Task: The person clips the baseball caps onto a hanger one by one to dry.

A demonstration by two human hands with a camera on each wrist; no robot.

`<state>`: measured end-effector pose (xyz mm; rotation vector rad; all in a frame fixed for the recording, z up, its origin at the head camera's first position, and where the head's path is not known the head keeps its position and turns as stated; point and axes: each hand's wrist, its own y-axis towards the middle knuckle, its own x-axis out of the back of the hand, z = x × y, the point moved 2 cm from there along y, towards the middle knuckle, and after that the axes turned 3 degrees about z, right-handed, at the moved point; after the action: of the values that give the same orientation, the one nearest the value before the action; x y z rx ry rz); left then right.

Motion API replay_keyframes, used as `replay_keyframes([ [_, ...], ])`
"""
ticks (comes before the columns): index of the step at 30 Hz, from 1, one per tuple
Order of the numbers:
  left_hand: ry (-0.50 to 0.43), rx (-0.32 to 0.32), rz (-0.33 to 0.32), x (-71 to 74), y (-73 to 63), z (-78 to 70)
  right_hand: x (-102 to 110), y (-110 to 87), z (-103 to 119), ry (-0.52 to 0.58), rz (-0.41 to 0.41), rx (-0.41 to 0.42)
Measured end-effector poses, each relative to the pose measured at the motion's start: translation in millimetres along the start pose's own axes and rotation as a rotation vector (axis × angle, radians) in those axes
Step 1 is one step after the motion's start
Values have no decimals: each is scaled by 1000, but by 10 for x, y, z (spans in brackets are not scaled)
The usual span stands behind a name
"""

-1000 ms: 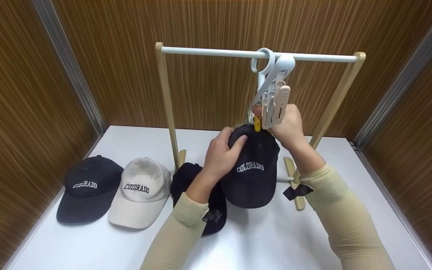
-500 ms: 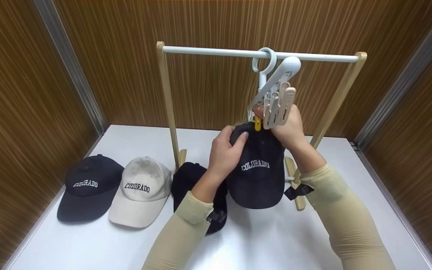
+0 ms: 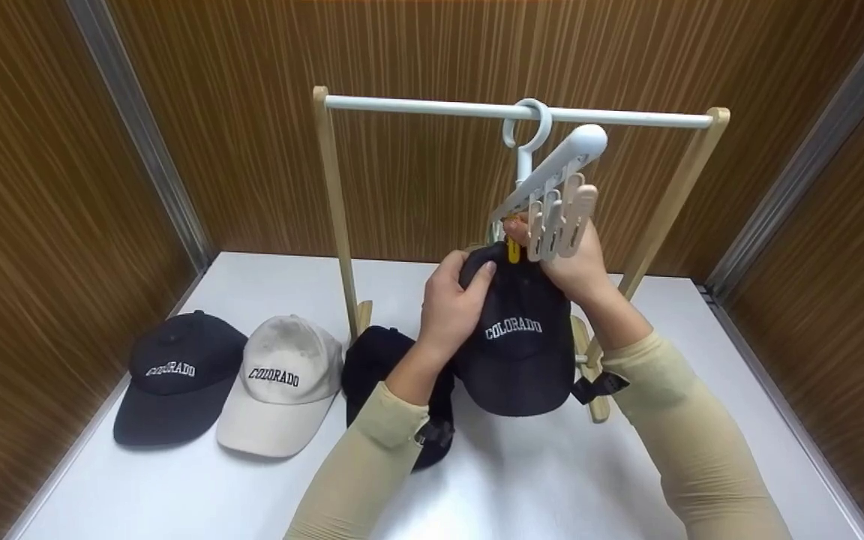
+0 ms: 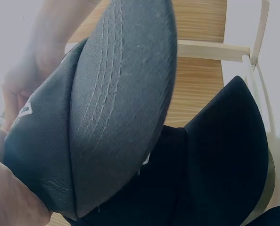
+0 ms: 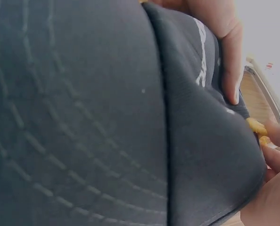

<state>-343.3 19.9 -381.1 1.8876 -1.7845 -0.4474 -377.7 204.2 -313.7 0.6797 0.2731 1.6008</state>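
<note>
While your left grip (image 3: 453,307) is holding the cap (image 3: 520,361), your right grip (image 3: 580,262) the yellow clip (image 3: 514,250), shallow clamping may be inviting slippage.

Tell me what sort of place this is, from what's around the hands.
Probably a small work booth: brown wood-grain wall panels rise on three visible sides, grey metal strips run down their corners, and a flat white work surface spans the space between.

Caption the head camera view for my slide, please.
A left hand grips a dark COLORADO cap while the right hand pinches a yellow clip at its upper edge, below a white hanger.
</note>
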Motion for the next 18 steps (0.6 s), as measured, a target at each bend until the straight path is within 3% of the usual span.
replay_keyframes([
  [12, 2, 22, 65, 13, 7, 27, -15, -76, -97, 3, 7, -54],
  [18, 30, 9, 73, 26, 10, 44, -30, -154, -129, -7, -3, -25],
])
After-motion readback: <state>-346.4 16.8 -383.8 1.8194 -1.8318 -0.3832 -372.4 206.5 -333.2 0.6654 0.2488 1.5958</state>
